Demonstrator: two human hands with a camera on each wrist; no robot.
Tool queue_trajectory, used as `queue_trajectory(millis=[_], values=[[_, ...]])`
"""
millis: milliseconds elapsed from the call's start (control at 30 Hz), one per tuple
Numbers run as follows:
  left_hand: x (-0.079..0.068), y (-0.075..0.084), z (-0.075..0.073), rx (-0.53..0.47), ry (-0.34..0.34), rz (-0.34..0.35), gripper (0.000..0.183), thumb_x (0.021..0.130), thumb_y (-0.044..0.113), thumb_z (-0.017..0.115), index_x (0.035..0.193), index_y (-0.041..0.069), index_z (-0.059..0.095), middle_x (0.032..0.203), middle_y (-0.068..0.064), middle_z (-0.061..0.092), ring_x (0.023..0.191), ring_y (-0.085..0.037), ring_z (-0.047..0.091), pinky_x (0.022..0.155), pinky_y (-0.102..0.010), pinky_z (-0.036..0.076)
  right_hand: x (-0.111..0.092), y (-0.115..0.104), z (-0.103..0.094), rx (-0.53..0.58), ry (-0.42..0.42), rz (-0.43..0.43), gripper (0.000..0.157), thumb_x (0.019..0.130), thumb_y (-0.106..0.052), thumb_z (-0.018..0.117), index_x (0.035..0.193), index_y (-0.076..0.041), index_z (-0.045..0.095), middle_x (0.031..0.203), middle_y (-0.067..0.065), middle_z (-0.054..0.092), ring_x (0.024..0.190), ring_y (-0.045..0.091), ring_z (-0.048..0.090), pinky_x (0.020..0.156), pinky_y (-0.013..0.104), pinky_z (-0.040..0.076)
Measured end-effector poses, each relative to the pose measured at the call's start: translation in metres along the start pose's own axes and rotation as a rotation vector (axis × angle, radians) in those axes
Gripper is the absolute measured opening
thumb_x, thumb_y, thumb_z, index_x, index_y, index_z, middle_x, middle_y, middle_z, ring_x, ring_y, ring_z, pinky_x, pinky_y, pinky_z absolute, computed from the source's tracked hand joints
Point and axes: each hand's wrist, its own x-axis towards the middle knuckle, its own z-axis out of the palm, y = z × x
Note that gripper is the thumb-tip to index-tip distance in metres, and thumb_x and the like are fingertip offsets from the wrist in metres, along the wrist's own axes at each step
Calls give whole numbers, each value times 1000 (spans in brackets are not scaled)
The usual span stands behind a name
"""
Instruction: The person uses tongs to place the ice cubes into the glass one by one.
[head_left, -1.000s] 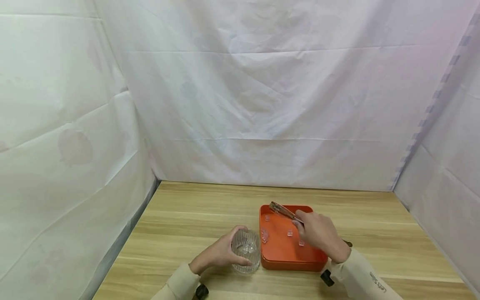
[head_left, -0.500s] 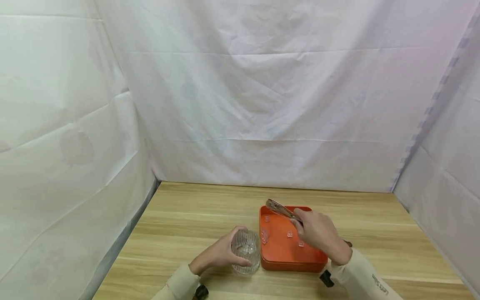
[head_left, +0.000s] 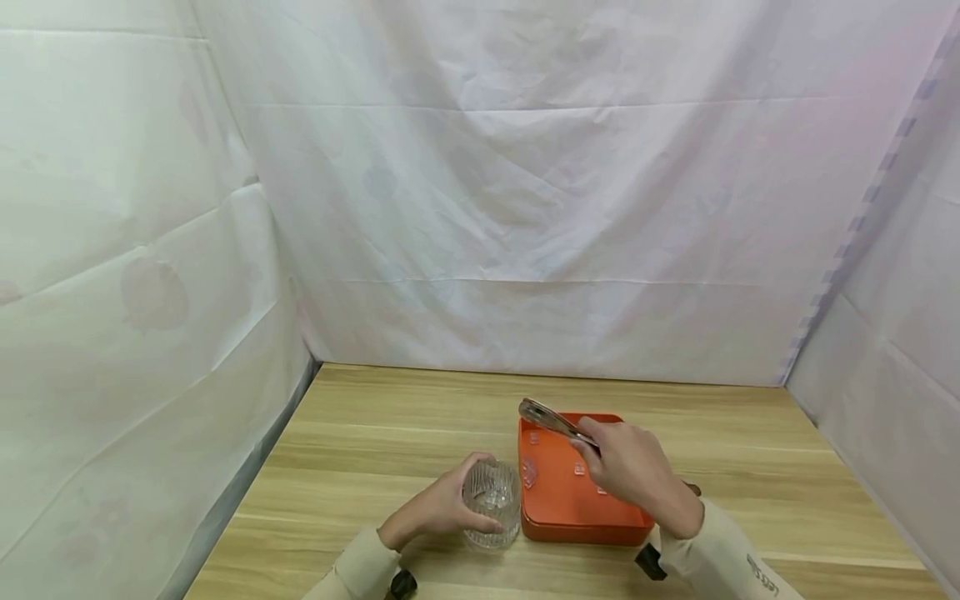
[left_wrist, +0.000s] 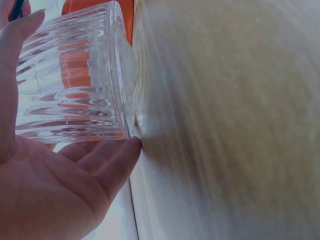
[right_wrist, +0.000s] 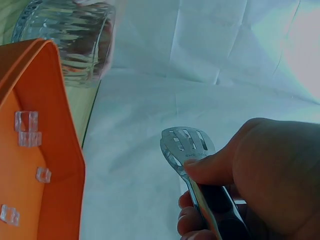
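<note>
My left hand (head_left: 438,505) grips a clear ribbed glass (head_left: 492,508) that stands upright on the table, thumb on one side and fingers on the other. In the left wrist view, fingertips (left_wrist: 131,145) reach the glass's base. My right hand (head_left: 637,468) holds metal serving tongs (head_left: 551,419) by the handles, thumb pressing on top. The slotted tong heads (right_wrist: 187,142) sit close together, raised over the far left corner of an orange tray (head_left: 577,508). I cannot tell whether anything is pinched between them. Several small clear cubes (head_left: 579,469) lie in the tray.
The tray stands just right of the glass on a wood-grain table (head_left: 375,433). A clump of clear pieces (head_left: 529,473) lies by its left wall. White sheets (head_left: 525,208) hang behind the table and along both sides.
My right hand has moved the tongs left and slightly up, from over the tray's inside to its far left corner. The left hand and glass have stayed in place.
</note>
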Motion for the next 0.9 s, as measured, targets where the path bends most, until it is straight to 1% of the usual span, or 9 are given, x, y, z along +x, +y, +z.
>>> queue_trajectory(millis=[67, 133, 300, 533, 733, 900], values=[[0, 0, 0, 0, -2, -4, 96, 69, 48, 88, 146, 21, 37, 132, -9, 57, 118, -28, 56, 96, -54, 48, 0, -3, -1, -2, 10, -14, 20, 96, -30, 65, 80, -24, 55, 59, -20, 50, 43, -1, 36, 42, 23, 30], [0, -1, 0, -4, -5, -8, 96, 69, 47, 88, 146, 21, 37, 132, -10, 56, 119, -28, 56, 96, -55, 48, 0, -7, -2, -9, 18, -29, 19, 95, -30, 67, 81, -24, 55, 59, -21, 49, 43, -1, 35, 42, 22, 29], [-1, -2, 0, -7, -6, -11, 96, 69, 48, 88, 146, 22, 37, 133, -8, 56, 119, -27, 55, 97, -54, 47, 2, -15, -1, -32, 43, -67, 22, 93, -30, 69, 79, -25, 53, 57, -18, 40, 44, 1, 29, 43, 21, 26], [-1, -2, 0, -13, -8, -8, 97, 69, 47, 88, 147, 23, 37, 132, -8, 56, 119, -27, 56, 96, -55, 48, 4, -25, -2, 18, 31, -117, 12, 93, -27, 70, 85, -22, 61, 56, -16, 38, 44, 1, 26, 42, 19, 24], [-1, -1, 0, -22, -8, -11, 97, 69, 46, 88, 147, 22, 37, 135, -9, 54, 122, -29, 54, 98, -57, 46, 5, -30, -3, 30, 34, -153, 13, 92, -25, 70, 84, -21, 60, 56, -16, 38, 43, 0, 25, 42, 19, 24], [0, -2, 0, -26, -7, -6, 96, 69, 46, 88, 147, 21, 37, 136, -7, 54, 123, -28, 53, 101, -55, 44, 6, -32, -3, 23, 52, -179, 15, 93, -25, 69, 83, -22, 59, 56, -16, 37, 44, 0, 25, 43, 18, 23]])
